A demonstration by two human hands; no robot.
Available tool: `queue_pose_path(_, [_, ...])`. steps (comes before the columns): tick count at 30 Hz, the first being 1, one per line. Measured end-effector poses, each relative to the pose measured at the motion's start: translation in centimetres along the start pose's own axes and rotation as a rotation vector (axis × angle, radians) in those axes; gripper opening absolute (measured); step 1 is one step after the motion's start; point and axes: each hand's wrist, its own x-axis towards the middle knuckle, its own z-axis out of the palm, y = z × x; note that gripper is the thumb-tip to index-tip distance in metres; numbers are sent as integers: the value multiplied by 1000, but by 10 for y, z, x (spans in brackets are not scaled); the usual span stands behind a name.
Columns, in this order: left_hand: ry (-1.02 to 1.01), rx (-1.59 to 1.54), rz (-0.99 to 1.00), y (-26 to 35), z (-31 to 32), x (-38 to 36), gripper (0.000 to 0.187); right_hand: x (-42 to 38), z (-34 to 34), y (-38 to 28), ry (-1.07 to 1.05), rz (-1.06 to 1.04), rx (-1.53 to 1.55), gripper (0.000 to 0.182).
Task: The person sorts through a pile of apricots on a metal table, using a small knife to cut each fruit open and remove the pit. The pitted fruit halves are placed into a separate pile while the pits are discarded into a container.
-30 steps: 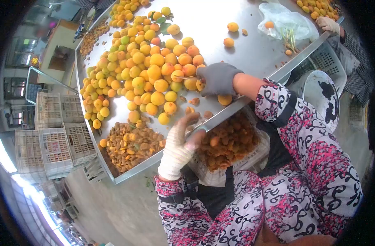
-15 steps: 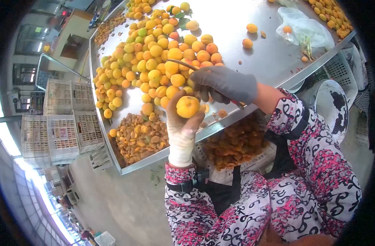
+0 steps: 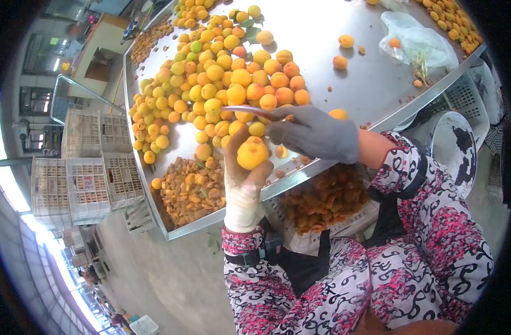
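My left hand [image 3: 241, 192], in a whitish glove with stained fingers, is closed around a yellow apricot [image 3: 252, 153] just above the table's front edge. In my right hand [image 3: 319, 134], gloved in grey, is a thin curved knife [image 3: 248, 110], its blade reaching left above the apricot and apart from it. Beyond both hands spreads a heap of whole apricots [image 3: 210, 72]. A cut apricot piece [image 3: 281, 151] lies on the metal between the hands. To the left of my left hand is a pile of brown pits [image 3: 191, 187].
Under the table edge, a white crate [image 3: 356, 219] holds orange apricot halves [image 3: 322, 195]. The metal table [image 3: 322, 17] has a raised rim. A plastic bag [image 3: 417, 42] lies at its right. Stacked crates [image 3: 88, 187] stand left; a worn round basin [image 3: 454, 148] is at right.
My right hand has shifted slightly right and down, and the knife blade has lifted off toward a flatter angle. My left hand has lowered a little with the apricot. Another apricot now shows behind the right hand.
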Motion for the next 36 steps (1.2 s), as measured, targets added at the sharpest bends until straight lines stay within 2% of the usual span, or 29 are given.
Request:
queue_pose_path(3, [-72, -49, -102, -2, -1, -2, 56, 3, 4, -2, -49, 26, -43, 41])
queue_pose_path(5, [-54, -32, -86, -3, 0, -2, 54, 7, 10, 7, -60, -70, -108, 41])
queue_pose_path(8, [-64, -76, -77, -6, -3, -2, 54, 7, 10, 3, -83, -55, -133, 41])
queue_pose_path(10, [-75, 30, -85, -8, -6, -2, 54, 8, 10, 4, -80, -64, -146, 41])
queue_pose_path(14, [-79, 50, -123, -9, -10, -2, 54, 9, 14, 10, -77, -35, -180, 39])
queue_pose_path(19, [-55, 13, -162, -11, -10, -6, 48, 8, 20, 9, -81, 22, -218, 40])
queue_pose_path(22, [-86, -2, -194, -15, -12, -5, 43, 10, 24, 12, -74, 60, -330, 40])
queue_pose_path(24, [-69, 39, -194, -12, -8, -2, 42, 13, 25, 18, -59, -37, -447, 45])
queue_pose_path(26, [-49, 85, -191, -9, -3, 1, 40, 12, 26, 16, 4, -34, -493, 43])
queue_pose_path(28, [70, 266, -122, -5, 6, 5, 43, 16, 23, 17, 64, -36, -543, 41])
queue_pose_path(29, [68, 268, -118, -6, 9, 4, 43, 21, 18, 25, 109, -35, -661, 40])
queue_pose_path(31, [138, 481, 309, -4, 10, 1, 45, 23, 6, 22, 165, -32, -772, 39])
queue_pose_path(32, [135, 271, 255, 1, 9, -2, 48, 22, 1, 19, 237, -25, -748, 39])
queue_pose_path(33, [190, 345, 222, 5, 5, 2, 52, 21, -3, 12, 293, -23, -726, 39])
queue_pose_path(35, [57, -55, 103, -8, -18, 11, 57, 19, -4, 10, 262, -30, -668, 38])
queue_pose_path(36, [33, -118, 100, -6, -16, 9, 59, 14, 0, 8, 206, -99, -588, 38])
